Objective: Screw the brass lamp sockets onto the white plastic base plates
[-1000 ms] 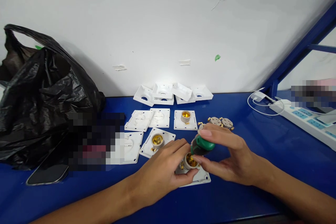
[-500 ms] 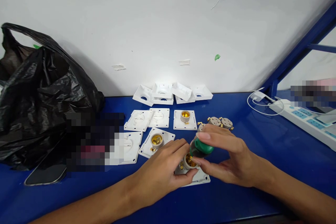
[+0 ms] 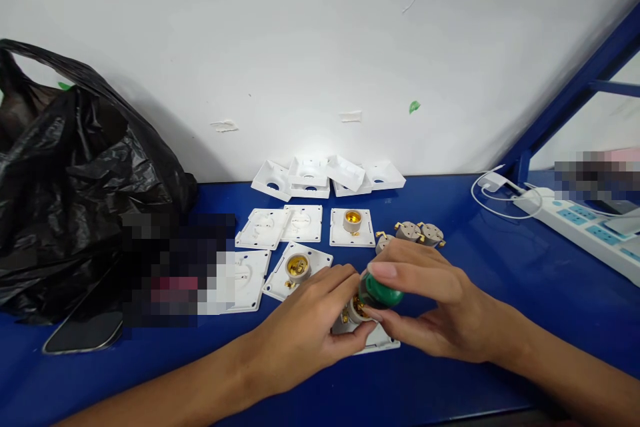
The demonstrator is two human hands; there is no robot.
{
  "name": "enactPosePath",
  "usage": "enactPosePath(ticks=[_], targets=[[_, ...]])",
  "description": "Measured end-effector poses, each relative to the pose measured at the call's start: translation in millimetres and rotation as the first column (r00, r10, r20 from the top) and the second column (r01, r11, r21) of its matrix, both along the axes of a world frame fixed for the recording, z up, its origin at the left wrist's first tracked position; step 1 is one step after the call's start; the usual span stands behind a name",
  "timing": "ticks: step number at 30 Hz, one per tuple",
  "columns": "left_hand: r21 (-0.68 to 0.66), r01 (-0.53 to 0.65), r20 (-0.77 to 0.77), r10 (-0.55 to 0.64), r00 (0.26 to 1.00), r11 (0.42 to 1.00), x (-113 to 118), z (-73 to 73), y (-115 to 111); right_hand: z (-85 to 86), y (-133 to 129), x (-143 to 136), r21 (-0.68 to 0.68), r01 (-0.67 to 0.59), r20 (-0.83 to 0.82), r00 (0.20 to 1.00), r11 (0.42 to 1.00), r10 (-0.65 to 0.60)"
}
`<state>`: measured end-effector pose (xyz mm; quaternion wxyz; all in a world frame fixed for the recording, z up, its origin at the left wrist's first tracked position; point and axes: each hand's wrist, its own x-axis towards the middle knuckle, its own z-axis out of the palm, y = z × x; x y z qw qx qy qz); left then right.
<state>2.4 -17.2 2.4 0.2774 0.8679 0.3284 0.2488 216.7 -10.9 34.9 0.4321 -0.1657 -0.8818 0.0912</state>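
My right hand [image 3: 440,303] grips a stubby green tool handle [image 3: 384,292], likely a screwdriver; its tip is hidden. The handle stands tilted over a brass-lined lamp socket [image 3: 353,312] on a white square base plate [image 3: 384,341]. My left hand [image 3: 305,330] is closed around the socket's near and left sides, steadying it on the plate. Behind my left hand lies another base plate [image 3: 280,280] carrying a lamp socket [image 3: 299,267]. Past my right fingers are several loose lamp sockets [image 3: 409,231] with brass terminals, partly covered by the hand.
Farther back sits a base plate with a socket [image 3: 353,221], beside bare plates [image 3: 303,221]. White box covers [image 3: 347,173] lean along the wall. A black plastic bag [image 3: 90,167] and a phone [image 3: 85,333] occupy the left; a power strip [image 3: 585,223] lies on the right.
The green handle has tipped and turned slightly in my right fingers, which have shifted a little. My left hand keeps its hold on the socket. The camera view has moved slightly.
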Motion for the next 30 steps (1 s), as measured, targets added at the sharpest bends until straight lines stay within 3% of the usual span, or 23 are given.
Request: enactPosePath(ticks=[7,19,30], targets=[[-0.122,0.041,-0.016,-0.044,0.999,0.992,0.5,7.7,0.5,1.8,-3.1,0.5,-0.017,-0.044,0.006,0.999,0.999,0.044],[-0.121,0.022,0.012,-0.021,1.0,0.992,-2.2,7.1,-1.1,3.2,-5.7,2.7,0.027,-0.005,0.133,0.991,1.0,0.001],[-0.121,0.058,0.009,-0.057,0.998,0.991,-4.0,12.8,0.3,11.7,-9.8,5.4,0.164,0.06,0.205,0.974,0.985,-0.093]])
